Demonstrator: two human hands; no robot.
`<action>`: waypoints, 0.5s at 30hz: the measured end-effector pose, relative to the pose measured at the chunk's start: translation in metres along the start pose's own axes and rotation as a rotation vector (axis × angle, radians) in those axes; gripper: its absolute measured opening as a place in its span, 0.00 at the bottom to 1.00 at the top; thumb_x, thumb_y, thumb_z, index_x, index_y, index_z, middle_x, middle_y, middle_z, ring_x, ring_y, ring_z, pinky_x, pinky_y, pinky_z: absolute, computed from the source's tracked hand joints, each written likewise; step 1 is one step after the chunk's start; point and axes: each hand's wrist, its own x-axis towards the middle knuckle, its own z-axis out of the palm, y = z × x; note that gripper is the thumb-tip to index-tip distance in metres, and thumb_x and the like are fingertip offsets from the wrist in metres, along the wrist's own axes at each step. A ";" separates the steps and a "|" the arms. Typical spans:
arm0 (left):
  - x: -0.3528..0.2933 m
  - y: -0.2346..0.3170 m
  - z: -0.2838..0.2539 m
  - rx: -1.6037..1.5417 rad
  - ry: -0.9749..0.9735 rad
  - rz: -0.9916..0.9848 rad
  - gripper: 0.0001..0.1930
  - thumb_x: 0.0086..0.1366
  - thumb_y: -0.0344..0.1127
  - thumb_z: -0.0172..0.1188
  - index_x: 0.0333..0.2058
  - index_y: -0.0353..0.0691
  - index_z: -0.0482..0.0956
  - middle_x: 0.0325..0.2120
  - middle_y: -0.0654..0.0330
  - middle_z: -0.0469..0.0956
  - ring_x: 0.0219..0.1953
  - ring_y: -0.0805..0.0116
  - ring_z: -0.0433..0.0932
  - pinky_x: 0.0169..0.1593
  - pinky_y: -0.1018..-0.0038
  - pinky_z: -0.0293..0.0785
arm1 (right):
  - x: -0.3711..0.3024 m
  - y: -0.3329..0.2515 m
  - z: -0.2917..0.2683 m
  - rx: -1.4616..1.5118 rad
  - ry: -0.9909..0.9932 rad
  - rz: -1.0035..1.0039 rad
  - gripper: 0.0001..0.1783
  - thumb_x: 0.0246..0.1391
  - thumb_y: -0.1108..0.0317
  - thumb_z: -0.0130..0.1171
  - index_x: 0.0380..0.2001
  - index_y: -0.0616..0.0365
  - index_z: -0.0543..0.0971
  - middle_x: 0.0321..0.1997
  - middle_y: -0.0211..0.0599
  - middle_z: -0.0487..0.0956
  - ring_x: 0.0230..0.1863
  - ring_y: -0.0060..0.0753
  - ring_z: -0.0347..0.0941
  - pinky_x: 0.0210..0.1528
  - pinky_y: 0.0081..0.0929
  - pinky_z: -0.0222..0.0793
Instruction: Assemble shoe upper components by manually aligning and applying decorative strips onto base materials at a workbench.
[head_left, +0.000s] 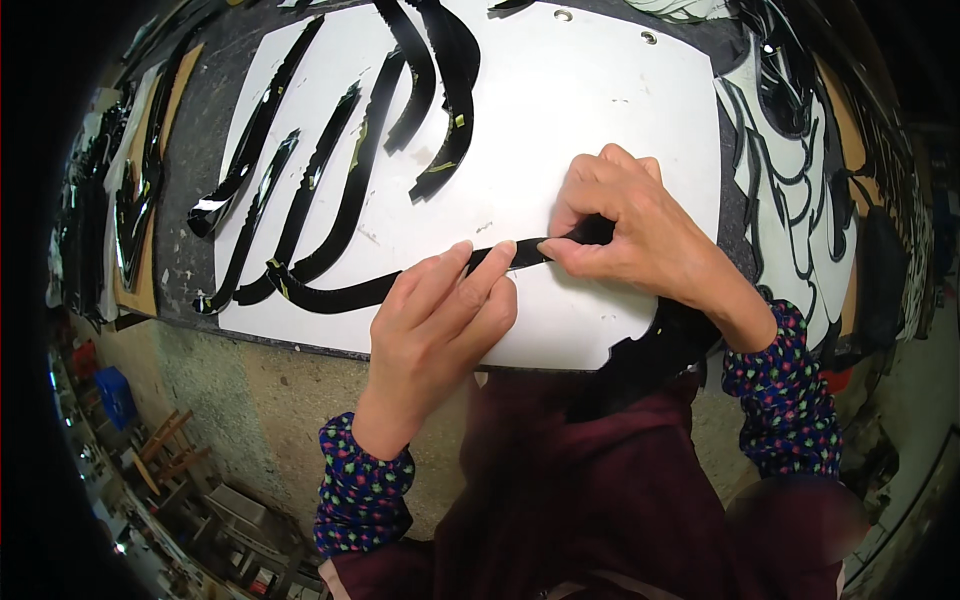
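Note:
A long, curved black strip (pixel 345 297) lies along the near side of a white board (pixel 570 110). With bent fingers, my left hand (pixel 430 325) presses the strip down near its middle. My right hand (pixel 645 230) pinches its right part between thumb and fingers, and that hand partly hides a dark bunched piece. From under my right wrist a wider black piece (pixel 640 365) hangs over the board's near edge. Several other glossy black strips (pixel 362 165), some with yellowish marks along an edge, are spread over the board's left and far parts.
The board rests on a dark, worn table (pixel 190 250). To the right are stacked pale pieces with black edging (pixel 790 170). More black strips lie on a brown sheet (pixel 135 190) at the left. On the floor stand a blue container (pixel 115 397) and a wooden stool (pixel 165 450).

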 end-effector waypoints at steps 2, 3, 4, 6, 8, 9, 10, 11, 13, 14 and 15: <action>0.000 -0.001 -0.002 -0.007 -0.003 0.036 0.10 0.53 0.24 0.61 0.34 0.47 0.77 0.49 0.67 0.78 0.49 0.66 0.75 0.44 0.73 0.77 | -0.001 0.000 0.000 -0.006 0.009 -0.026 0.09 0.45 0.64 0.67 0.23 0.52 0.76 0.29 0.24 0.70 0.37 0.28 0.63 0.49 0.29 0.53; 0.001 -0.001 -0.003 -0.005 -0.001 0.036 0.10 0.53 0.24 0.61 0.34 0.47 0.77 0.49 0.67 0.78 0.49 0.66 0.75 0.44 0.73 0.77 | -0.002 0.000 0.000 -0.007 0.010 -0.028 0.09 0.45 0.64 0.67 0.23 0.52 0.76 0.29 0.24 0.70 0.37 0.28 0.63 0.49 0.29 0.53; 0.002 -0.001 -0.005 -0.018 -0.013 0.036 0.10 0.53 0.24 0.61 0.34 0.46 0.76 0.49 0.67 0.78 0.48 0.65 0.76 0.44 0.72 0.77 | -0.004 0.001 0.001 -0.024 0.029 -0.051 0.09 0.46 0.63 0.67 0.25 0.52 0.77 0.30 0.25 0.71 0.38 0.29 0.63 0.49 0.29 0.53; 0.001 -0.002 -0.006 -0.028 -0.025 0.034 0.10 0.53 0.24 0.61 0.34 0.46 0.76 0.49 0.66 0.78 0.48 0.64 0.77 0.44 0.72 0.77 | -0.006 0.001 0.002 -0.041 0.046 -0.078 0.09 0.47 0.63 0.67 0.26 0.51 0.77 0.30 0.25 0.71 0.38 0.29 0.64 0.49 0.30 0.54; 0.000 -0.002 -0.006 -0.060 -0.030 0.023 0.10 0.53 0.25 0.61 0.34 0.45 0.76 0.49 0.65 0.78 0.47 0.63 0.77 0.44 0.73 0.78 | -0.008 0.002 0.004 -0.042 0.117 -0.124 0.09 0.48 0.63 0.67 0.30 0.51 0.78 0.32 0.26 0.72 0.40 0.30 0.65 0.50 0.30 0.54; 0.001 -0.003 -0.005 -0.060 -0.028 0.022 0.10 0.53 0.25 0.61 0.34 0.45 0.76 0.49 0.65 0.78 0.47 0.63 0.77 0.44 0.73 0.78 | -0.009 0.002 0.003 -0.044 0.116 -0.125 0.09 0.48 0.63 0.67 0.30 0.51 0.78 0.32 0.26 0.72 0.40 0.30 0.65 0.50 0.30 0.54; 0.001 -0.003 -0.005 -0.069 -0.034 0.022 0.09 0.53 0.25 0.61 0.34 0.45 0.76 0.49 0.64 0.78 0.47 0.63 0.77 0.44 0.73 0.78 | -0.010 0.001 0.001 -0.114 0.127 -0.172 0.08 0.49 0.64 0.66 0.32 0.51 0.78 0.34 0.27 0.73 0.40 0.31 0.65 0.50 0.30 0.54; 0.001 -0.004 -0.004 -0.078 -0.039 0.021 0.09 0.54 0.25 0.61 0.34 0.44 0.76 0.50 0.64 0.78 0.47 0.63 0.78 0.43 0.73 0.79 | -0.011 0.001 0.000 -0.184 0.137 -0.220 0.08 0.50 0.65 0.65 0.35 0.51 0.79 0.35 0.28 0.73 0.41 0.32 0.66 0.50 0.30 0.55; -0.001 -0.004 -0.004 -0.089 -0.040 0.005 0.09 0.54 0.25 0.61 0.34 0.44 0.76 0.50 0.64 0.78 0.47 0.63 0.78 0.44 0.73 0.79 | -0.014 0.001 0.000 -0.184 0.135 -0.224 0.09 0.50 0.67 0.64 0.36 0.51 0.79 0.37 0.29 0.73 0.42 0.32 0.66 0.50 0.31 0.55; -0.002 -0.004 -0.004 -0.103 -0.042 -0.009 0.08 0.55 0.26 0.61 0.35 0.43 0.77 0.50 0.64 0.79 0.48 0.63 0.78 0.44 0.73 0.79 | -0.016 0.002 0.000 -0.185 0.134 -0.225 0.10 0.50 0.69 0.64 0.38 0.51 0.80 0.38 0.30 0.73 0.43 0.33 0.66 0.50 0.31 0.55; -0.003 -0.004 -0.003 -0.103 -0.040 -0.011 0.08 0.55 0.26 0.61 0.35 0.43 0.77 0.50 0.64 0.79 0.48 0.63 0.78 0.44 0.73 0.79 | -0.017 0.002 0.001 -0.187 0.132 -0.226 0.10 0.50 0.69 0.64 0.38 0.51 0.80 0.38 0.30 0.73 0.43 0.33 0.66 0.50 0.31 0.55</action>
